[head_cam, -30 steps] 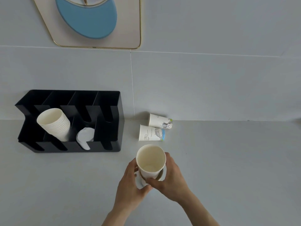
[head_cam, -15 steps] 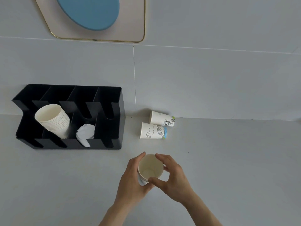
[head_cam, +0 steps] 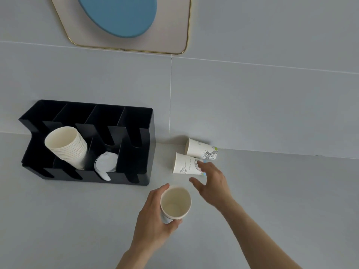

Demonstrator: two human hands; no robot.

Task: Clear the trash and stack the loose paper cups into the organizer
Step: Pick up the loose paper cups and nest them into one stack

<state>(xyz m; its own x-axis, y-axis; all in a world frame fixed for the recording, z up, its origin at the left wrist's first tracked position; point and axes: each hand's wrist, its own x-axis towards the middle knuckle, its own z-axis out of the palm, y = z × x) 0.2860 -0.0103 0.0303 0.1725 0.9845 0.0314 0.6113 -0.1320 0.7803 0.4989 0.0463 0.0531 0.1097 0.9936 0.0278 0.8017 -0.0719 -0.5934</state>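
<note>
Two bare hands reach over a pale grey counter [head_cam: 272, 191], seen from above. At about 6 o'clock, the left hand [head_cam: 153, 216] is wrapped around a paper cup [head_cam: 175, 202], fingers curled under its base and thumb along its far side; the cup is upright with its open mouth facing the camera, and its inside looks empty. Toward 4 o'clock from it, the right hand [head_cam: 211, 183] is open, fingers spread and thumb apart, gripping nothing. Its fingertips overlap the bottom end of a printed cup [head_cam: 185, 166] lying on its side; whether they touch it cannot be told. A second printed cup [head_cam: 200, 150] lies on its side just beyond, at about 1 o'clock from the first, close against the wall [head_cam: 252, 103]. At 9 o'clock sits a black organizer [head_cam: 136, 167] with slotted compartments, backed against the wall. One front compartment holds a tilted stack of nested plain cups [head_cam: 66, 146]; the compartment to its right holds white lids [head_cam: 105, 164]. The other compartments look dark. At 12 o'clock on the wall hangs a gold-edged panel [head_cam: 174, 26] bearing a blue disc [head_cam: 120, 14].
</note>
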